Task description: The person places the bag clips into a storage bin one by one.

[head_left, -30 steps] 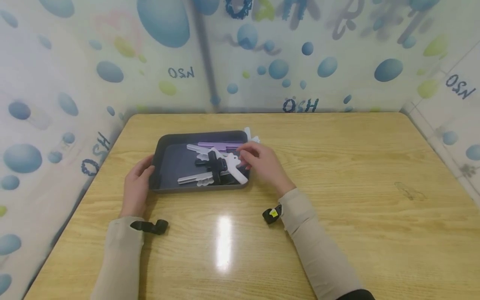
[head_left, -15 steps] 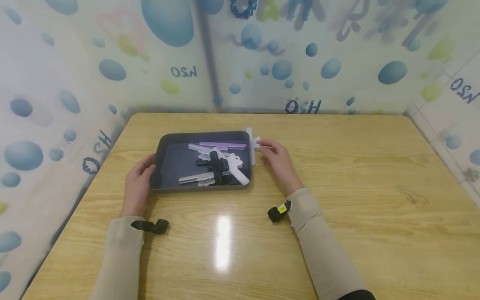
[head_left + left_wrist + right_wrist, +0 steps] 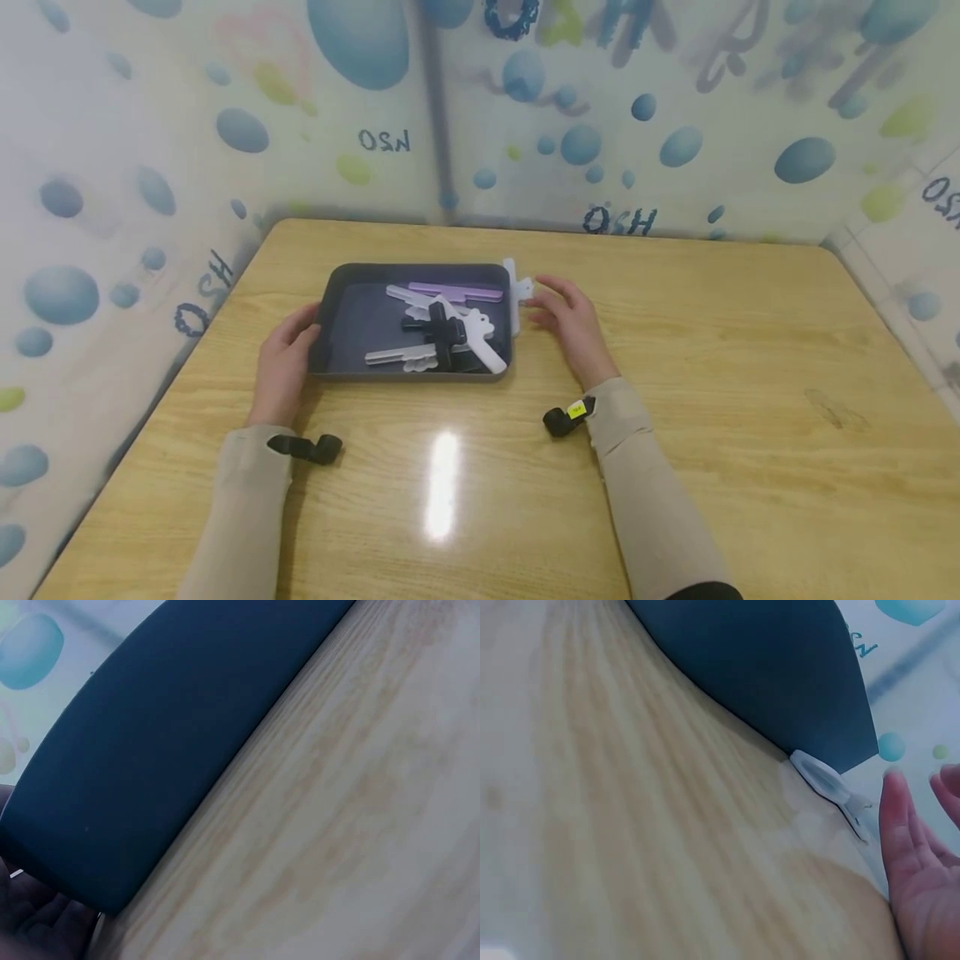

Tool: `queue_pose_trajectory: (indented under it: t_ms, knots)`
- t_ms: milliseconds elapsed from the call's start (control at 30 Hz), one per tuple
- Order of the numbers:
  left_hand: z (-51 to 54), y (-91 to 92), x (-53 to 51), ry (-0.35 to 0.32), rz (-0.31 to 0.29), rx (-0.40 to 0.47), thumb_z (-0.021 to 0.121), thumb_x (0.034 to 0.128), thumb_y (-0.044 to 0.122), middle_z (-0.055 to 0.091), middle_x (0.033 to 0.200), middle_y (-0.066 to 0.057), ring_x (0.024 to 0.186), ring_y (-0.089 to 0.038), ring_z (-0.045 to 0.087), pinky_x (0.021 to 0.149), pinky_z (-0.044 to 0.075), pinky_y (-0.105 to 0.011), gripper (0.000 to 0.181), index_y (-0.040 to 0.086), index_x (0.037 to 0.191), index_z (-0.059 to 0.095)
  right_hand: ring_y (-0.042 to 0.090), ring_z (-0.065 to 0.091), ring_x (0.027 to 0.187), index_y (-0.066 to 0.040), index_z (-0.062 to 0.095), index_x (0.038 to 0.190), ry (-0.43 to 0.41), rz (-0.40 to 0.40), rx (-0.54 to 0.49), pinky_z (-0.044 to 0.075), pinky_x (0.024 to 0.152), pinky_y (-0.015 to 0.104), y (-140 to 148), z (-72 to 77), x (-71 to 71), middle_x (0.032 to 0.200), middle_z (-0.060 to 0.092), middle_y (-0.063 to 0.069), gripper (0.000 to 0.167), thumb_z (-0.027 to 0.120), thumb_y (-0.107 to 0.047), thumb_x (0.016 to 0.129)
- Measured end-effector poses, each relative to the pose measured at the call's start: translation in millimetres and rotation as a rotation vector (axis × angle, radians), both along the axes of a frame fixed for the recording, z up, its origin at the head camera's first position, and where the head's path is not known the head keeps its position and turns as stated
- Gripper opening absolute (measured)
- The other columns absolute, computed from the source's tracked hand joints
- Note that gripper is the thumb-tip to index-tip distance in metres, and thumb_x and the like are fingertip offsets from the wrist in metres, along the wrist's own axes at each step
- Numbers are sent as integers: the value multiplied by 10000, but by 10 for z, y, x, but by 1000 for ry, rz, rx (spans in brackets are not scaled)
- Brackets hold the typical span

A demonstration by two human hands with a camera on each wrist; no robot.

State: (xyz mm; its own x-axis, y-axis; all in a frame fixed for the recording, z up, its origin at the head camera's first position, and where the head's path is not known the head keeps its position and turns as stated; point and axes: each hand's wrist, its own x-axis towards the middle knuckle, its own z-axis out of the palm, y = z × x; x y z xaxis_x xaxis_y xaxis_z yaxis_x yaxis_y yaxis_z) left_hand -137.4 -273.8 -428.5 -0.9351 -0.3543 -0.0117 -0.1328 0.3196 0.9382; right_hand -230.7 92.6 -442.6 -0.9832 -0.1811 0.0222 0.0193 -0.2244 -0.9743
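Observation:
In the head view, a dark grey tray [image 3: 352,333] stands left of the table's middle. My left hand [image 3: 283,362] holds it at its left end. In the left wrist view, fingers [image 3: 45,919] show at the tray's corner. Just outside the tray's right wall lies a white strip-like piece [image 3: 514,304] with a tab at its side, its kind unclear. My right hand [image 3: 573,325] is beside that piece, fingers apart and holding nothing. In the right wrist view, the white piece [image 3: 821,778] lies on the table against the tray, a little away from the fingertips [image 3: 894,784].
Inside the tray are a purple strip [image 3: 457,292], white strips with scalloped edges [image 3: 397,355], a white angled piece [image 3: 487,354] and a black cross-shaped thing [image 3: 442,333]. The wooden table [image 3: 712,417] meets patterned walls [image 3: 562,183] at its back and sides.
My right hand first moved right from over the tray's right end to the white piece outside, touched its tab, then drew slightly away from it. The left hand stayed on the tray.

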Motion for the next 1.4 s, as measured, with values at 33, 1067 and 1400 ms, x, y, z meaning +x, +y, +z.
queue_pose_trajectory:
  t_ms: [33, 1067, 1400]
  knots:
    - [0, -2, -2, 2, 0, 4, 424, 946, 280, 404, 1365, 23, 1253, -110, 325, 1041, 252, -317, 401, 191, 1336, 430, 370, 544, 966, -41, 454, 1275, 2, 2, -1, 492, 813, 381, 0, 0, -12, 1163, 498, 241, 402, 529, -172, 902]
    - [1, 13, 9, 12, -4, 10, 429, 944, 292, 402, 1367, 26, 1254, -115, 326, 1042, 253, -322, 402, 182, 1331, 436, 173, 588, 617, -65, 432, 1306, -63, -56, 558, 538, 563, 283, -159, 58, -229, 1091, 539, 133, 485, 577, -99, 845]
    - [7, 4, 8, -4, 0, -4, 424, 945, 298, 393, 1373, 31, 1258, -115, 320, 1042, 253, -322, 404, 197, 1336, 429, 161, 583, 621, -37, 478, 1231, -148, -112, 545, 531, 565, 266, -110, 100, -187, 952, 571, 115, 448, 633, -110, 817]
